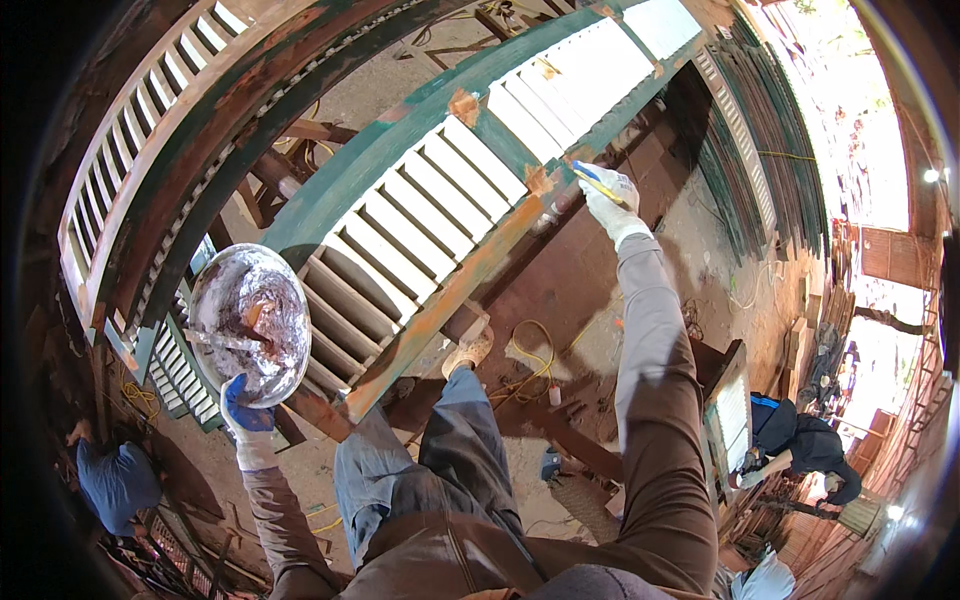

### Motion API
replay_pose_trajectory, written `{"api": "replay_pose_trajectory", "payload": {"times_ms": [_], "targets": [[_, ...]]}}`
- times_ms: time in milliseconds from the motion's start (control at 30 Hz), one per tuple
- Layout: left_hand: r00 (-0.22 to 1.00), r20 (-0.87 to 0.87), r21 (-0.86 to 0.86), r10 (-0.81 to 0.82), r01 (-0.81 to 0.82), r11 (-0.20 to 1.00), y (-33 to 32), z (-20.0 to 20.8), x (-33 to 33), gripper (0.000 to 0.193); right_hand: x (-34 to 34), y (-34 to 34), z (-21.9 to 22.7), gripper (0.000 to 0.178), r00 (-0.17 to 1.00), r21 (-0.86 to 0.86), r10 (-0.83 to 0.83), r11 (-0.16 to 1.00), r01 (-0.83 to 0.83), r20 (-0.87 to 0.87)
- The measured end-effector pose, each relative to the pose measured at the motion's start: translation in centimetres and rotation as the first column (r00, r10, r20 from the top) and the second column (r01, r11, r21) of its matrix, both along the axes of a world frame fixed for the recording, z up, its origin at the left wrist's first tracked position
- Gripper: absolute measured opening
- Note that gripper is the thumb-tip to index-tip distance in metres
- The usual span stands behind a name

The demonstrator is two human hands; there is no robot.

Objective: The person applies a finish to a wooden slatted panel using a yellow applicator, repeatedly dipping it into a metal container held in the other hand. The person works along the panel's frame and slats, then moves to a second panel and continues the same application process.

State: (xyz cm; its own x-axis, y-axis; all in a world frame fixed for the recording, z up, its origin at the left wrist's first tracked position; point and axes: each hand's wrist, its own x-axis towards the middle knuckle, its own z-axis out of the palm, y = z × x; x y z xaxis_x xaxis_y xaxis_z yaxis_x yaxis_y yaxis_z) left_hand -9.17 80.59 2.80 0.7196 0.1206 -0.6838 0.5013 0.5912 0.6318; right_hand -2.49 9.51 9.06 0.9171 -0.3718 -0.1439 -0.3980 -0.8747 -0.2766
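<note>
My left hand (247, 415), in a white and blue glove, is closed on the near rim of a round bowl (291, 312) smeared whitish inside. Brown paste (262, 318) lies in the bowl, with a flat strip (222, 341) resting across it. In front of me stretches a long louvred shutter (365, 170) with a worn green frame and white slats. Brown patches (540, 180) mark its frame joints. At the shutter's right edge, my gloved right hand (612, 208) grips a slim yellow-handled tool (597, 182); its working tip is hard to make out.
More louvred shutters (150, 120) stand at the left, and dark slatted panels (770, 150) lean at the far right. A yellow cord (540, 360) loops over the floor. One person (800, 440) bends over a panel at right; another (118, 485) is at lower left.
</note>
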Motion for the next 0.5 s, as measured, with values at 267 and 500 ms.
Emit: {"api": "replay_pose_trajectory", "payload": {"times_ms": [267, 500], "targets": [[0.998, -0.03, -0.113, -0.051, 0.048, 0.992, -0.4, -0.6, 0.8, 0.009, -4.2, 4.5, -1.1, 0.027, 0.992, -0.079, 0.124, 0.989, -0.124, 0.0], [0.995, 0.01, -0.14, -0.097, 0.097, 0.985, -0.5, 0.0, 0.6, 0.017, -11.4, 10.2, -1.1, 0.026, 0.922, 0.807, -0.385, 0.553, 0.205, 0.029]]}}
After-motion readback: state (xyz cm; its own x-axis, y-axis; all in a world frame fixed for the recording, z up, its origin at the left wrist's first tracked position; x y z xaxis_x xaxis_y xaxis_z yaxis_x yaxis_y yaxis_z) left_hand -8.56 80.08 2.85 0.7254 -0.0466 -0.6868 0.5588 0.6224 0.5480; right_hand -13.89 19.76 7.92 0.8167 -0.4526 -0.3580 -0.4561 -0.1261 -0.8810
